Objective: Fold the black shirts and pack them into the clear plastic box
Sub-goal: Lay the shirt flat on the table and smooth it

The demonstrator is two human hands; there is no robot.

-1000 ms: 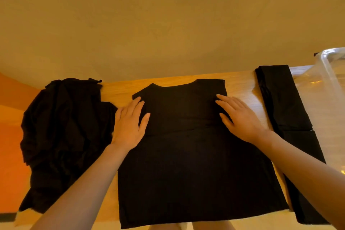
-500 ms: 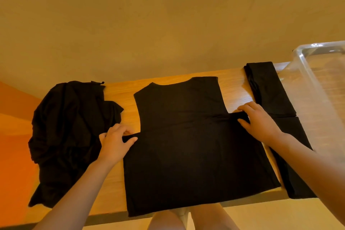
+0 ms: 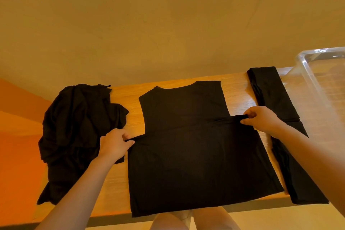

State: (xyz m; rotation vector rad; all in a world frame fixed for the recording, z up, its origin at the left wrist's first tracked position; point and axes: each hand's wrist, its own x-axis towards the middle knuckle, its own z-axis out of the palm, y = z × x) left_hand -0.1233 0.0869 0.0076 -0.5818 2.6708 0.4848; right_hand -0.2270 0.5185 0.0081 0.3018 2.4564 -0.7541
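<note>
Wooden table (image 3: pixel 237 87) runs across the middle of the frame, far edge against a plain wall.

Black shirt (image 3: pixel 197 164) lies flat at centre, neckline toward the top of the frame, hem reaching the table's near edge. Sleeves look tucked in; a horizontal crease crosses it at armpit level.

Heap of black shirts (image 3: pixel 74 127), unfolded and rumpled, sits at centre left, just beside the flat one.

Folded black shirt (image 3: pixel 274 102), a long narrow strip, lies at right, running from the far edge down to the near edge, partly behind my right forearm.

Clear plastic box (image 3: pixel 309 80) at the upper right edge, touching or just beside the folded strip; I cannot tell which. I see no shirts in it.

My left hand (image 3: pixel 113 145) pinches the flat shirt's left edge at the crease, fingers curled round the fabric.

My right hand (image 3: pixel 261 121) pinches the right edge at the crease, the fabric raised slightly.
</note>
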